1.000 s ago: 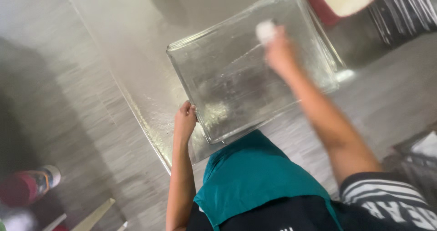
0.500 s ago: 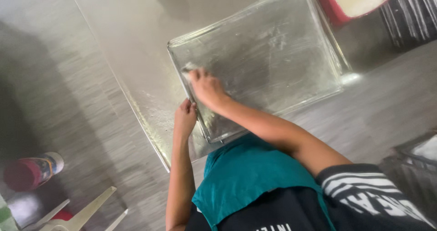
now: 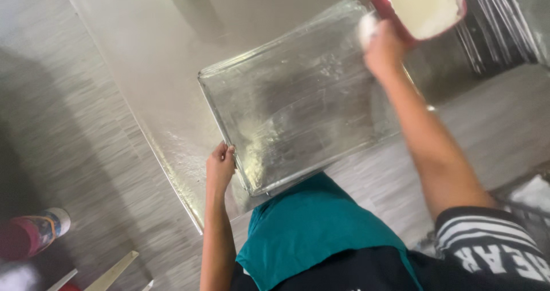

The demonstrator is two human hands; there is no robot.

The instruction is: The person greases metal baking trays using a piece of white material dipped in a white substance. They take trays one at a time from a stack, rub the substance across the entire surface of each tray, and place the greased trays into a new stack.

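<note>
Head view: the metal tray [image 3: 298, 104] lies flat on the steel bench [image 3: 149, 67], tilted across its near corner. The left hand [image 3: 220, 168] has its grip clamped on the tray's near-left rim. The right hand [image 3: 382, 50] has its grip closed on a small white lump [image 3: 366, 28] at the tray's far corner, just beside a red tub [image 3: 424, 7] of white paste.

Tray [image 3: 298, 104] middle free; tub [image 3: 427, 4] far corner.

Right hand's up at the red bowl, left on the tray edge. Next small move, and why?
Probably bring the right hand with its white wad from the red bowl down onto the metal tray: the left hand already steadies the tray's near edge.
</note>
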